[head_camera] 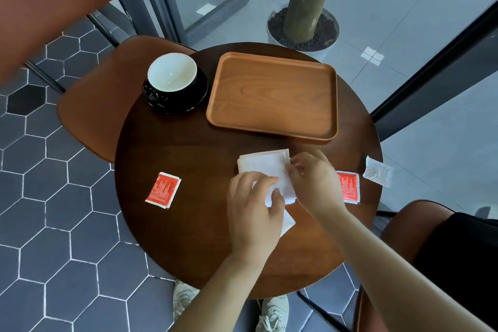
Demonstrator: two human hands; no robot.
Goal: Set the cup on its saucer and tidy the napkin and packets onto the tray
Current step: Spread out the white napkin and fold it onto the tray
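Observation:
A white napkin [265,167] lies partly folded at the middle of the round dark table [188,224]. My left hand [253,207] pinches its near edge, and my right hand [312,183] pinches its right side. The white-lined black cup [172,75] stands on its black saucer [194,100] at the back left. An empty wooden tray [272,94] sits at the back. One red packet [163,190] lies at the left, another red packet [349,187] at the right, and a white packet [377,172] overhangs the table's right edge.
Brown chairs stand at the back left [94,105] and at the near right [404,224]. A potted trunk [304,24] stands behind the table beside glass panels. Hexagon floor tiles lie to the left.

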